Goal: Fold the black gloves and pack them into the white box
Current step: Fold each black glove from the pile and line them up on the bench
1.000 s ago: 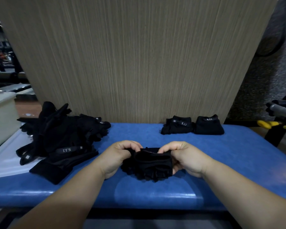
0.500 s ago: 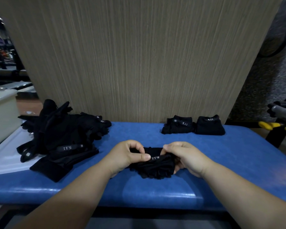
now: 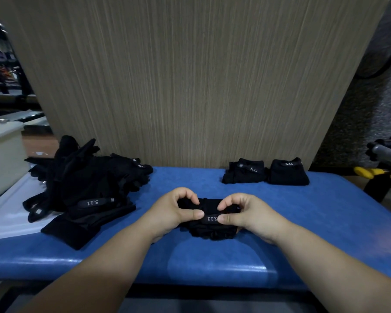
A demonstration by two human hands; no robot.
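While finishing off this fold, glove bundle (image 3: pixel 210 230): sitting near the middle of the blue table (image 3: pixel 314 233), squeezed between both hands, looking tighter and flatter than a second ago.
strap label (image 3: pixel 209 219): showing on top now, reading upside down from here; hidden a second ago, so coming round to the top as the roll closes.
left hand (image 3: pixel 174 211): gripping the bundle's left end, thumb pressing on the strap's left end, fingers arching over the far edge.
right hand (image 3: pixel 246 213): doing the mirror image on the right end, thumb nearly meeting the other thumb.
meaning for the task: probably pressing the strap down to lock the roll, so guessing this one's folding is basically wrapping up, with packing coming next.
folded bundles (image 3: pixel 246 173): two sitting side by side at the far right against the wood panel (image 3: pixel 201 86), well apart from the hands, not budging.
unfolded pile (image 3: pixel 84 188): lying at the left, partly on a white sheet (image 3: pixel 5 222), looking the same as before.
white box (image 3: pixel 2 159): standing at the far left edge beyond the pile; inside not showing, so no telling about contents.
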